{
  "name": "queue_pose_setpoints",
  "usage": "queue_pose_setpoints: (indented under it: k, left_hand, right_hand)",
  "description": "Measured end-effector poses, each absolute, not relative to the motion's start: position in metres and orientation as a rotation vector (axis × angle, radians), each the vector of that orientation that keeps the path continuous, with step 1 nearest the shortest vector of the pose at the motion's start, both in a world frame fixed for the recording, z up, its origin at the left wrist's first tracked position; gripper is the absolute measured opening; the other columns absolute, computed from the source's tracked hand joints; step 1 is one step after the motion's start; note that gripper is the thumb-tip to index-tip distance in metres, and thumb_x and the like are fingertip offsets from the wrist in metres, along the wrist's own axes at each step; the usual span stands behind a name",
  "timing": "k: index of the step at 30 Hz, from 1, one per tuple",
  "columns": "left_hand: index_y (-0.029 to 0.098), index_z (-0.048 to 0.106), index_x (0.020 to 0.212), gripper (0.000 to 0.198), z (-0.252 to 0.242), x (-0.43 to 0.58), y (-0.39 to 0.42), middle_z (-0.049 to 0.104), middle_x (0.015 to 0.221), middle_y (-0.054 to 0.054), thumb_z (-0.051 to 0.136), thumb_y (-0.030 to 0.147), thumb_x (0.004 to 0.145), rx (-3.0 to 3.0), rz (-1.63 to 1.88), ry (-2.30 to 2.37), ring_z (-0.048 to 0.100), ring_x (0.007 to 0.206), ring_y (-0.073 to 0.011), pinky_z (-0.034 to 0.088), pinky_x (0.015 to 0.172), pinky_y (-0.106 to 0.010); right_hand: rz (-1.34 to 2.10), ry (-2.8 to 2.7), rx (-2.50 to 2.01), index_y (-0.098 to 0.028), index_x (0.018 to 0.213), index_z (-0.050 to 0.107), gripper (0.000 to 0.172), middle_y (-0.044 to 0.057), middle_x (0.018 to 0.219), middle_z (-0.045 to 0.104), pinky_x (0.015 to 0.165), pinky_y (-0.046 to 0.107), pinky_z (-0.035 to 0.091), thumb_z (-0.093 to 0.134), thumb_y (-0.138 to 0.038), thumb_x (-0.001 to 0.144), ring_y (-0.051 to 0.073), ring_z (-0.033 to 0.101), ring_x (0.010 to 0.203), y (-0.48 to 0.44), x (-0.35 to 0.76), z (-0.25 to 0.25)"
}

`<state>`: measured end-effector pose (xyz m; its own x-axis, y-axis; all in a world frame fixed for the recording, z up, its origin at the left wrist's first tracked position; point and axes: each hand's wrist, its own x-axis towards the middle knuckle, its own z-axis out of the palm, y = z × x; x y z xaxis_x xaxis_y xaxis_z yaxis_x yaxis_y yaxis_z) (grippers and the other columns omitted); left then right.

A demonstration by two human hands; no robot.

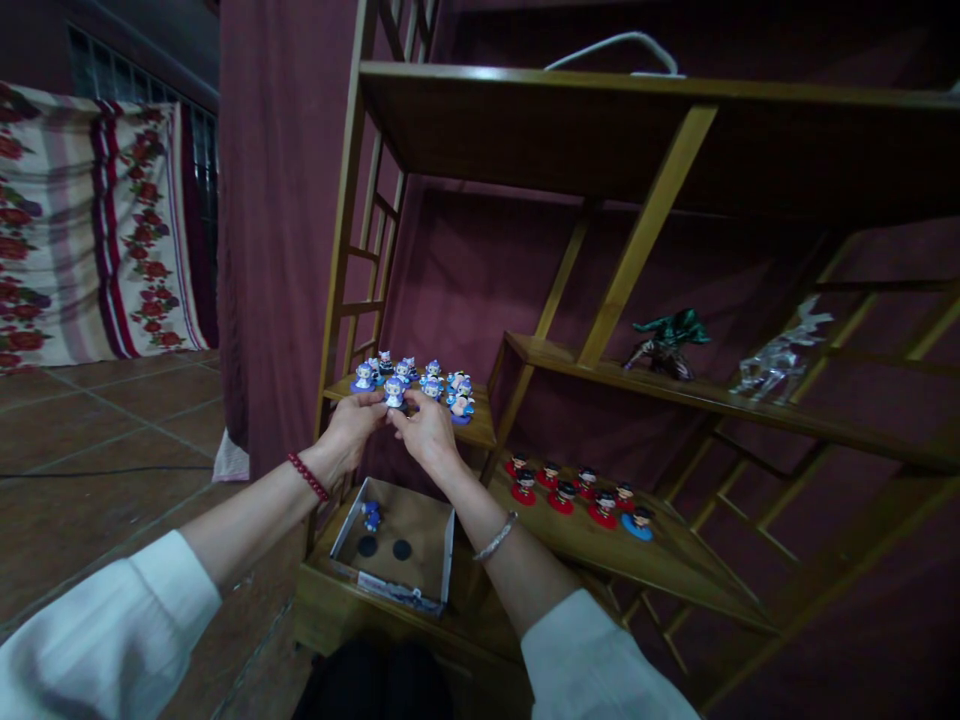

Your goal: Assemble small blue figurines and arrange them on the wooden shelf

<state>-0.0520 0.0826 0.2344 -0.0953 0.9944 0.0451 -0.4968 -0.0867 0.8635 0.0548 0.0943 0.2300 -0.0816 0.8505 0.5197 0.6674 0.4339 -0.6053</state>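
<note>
Between the fingertips of my left hand (351,428) and my right hand (429,428) is a small purple-haired figurine (394,392), upright at the front edge of a small wooden shelf (480,428). Both hands are closed on its base from either side. Whether the base touches the shelf, I cannot tell. Several similar purple and blue figurines (433,374) stand close behind it in rows. Below my hands, an open cardboard box (427,540) holds one blue figurine (371,516) and two dark round discs (402,550).
On a lower shelf (675,560) to the right stand several figurines with red bases (561,496) and one with a blue base (637,522). Higher up are a green-winged figure (667,342) and a clear deer-like figure (784,355). Wooden posts (645,240) divide the rack.
</note>
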Motion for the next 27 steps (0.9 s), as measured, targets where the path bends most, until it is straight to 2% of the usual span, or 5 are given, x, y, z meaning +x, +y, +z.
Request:
queue_pose_setpoints:
  k: [4,9,14,27]
  left_hand:
    - [0.01,0.053,0.076,0.015,0.238,-0.051,0.084,0.057,0.053,0.0,0.05,-0.003,0.069,0.811,1.537,0.866,0.055,0.048,-0.0074,0.044,0.051,-0.017]
    - [0.01,0.052,0.073,0.014,0.241,-0.052,0.088,0.056,0.051,0.001,0.052,-0.003,0.068,0.86,1.56,0.964,0.053,0.046,-0.0066,0.043,0.051,-0.017]
    - [0.009,0.054,0.07,0.014,0.242,-0.057,0.094,0.055,0.048,0.002,0.054,-0.004,0.067,0.985,1.526,1.061,0.051,0.041,-0.0058,0.042,0.047,-0.016]
    - [0.01,0.052,0.077,0.011,0.241,-0.058,0.111,0.053,0.039,0.002,0.054,0.0,0.074,1.071,1.362,1.159,0.053,0.035,-0.0109,0.045,0.041,-0.019]
  right_hand:
    - [0.261,-1.799,-1.331,-0.019,0.099,0.057,0.027,0.0,0.067,0.067,0.06,0.022,0.048,0.058,-0.029,0.075,0.012,0.062,0.051,0.097,0.054,0.232]
    - [0.265,-1.813,-1.361,-0.019,0.098,0.058,0.025,0.002,0.081,0.069,0.059,0.021,0.048,0.058,-0.028,0.075,0.01,0.062,0.05,0.099,0.052,0.235]
    - [0.267,-1.812,-1.388,-0.018,0.095,0.06,0.023,0.004,0.086,0.069,0.056,0.021,0.048,0.057,-0.029,0.075,0.01,0.061,0.047,0.099,0.051,0.237]
    - [0.255,-1.844,-1.489,-0.019,0.087,0.062,0.015,0.002,0.071,0.068,0.049,0.018,0.045,0.057,-0.027,0.076,0.011,0.062,0.045,0.11,0.048,0.24]
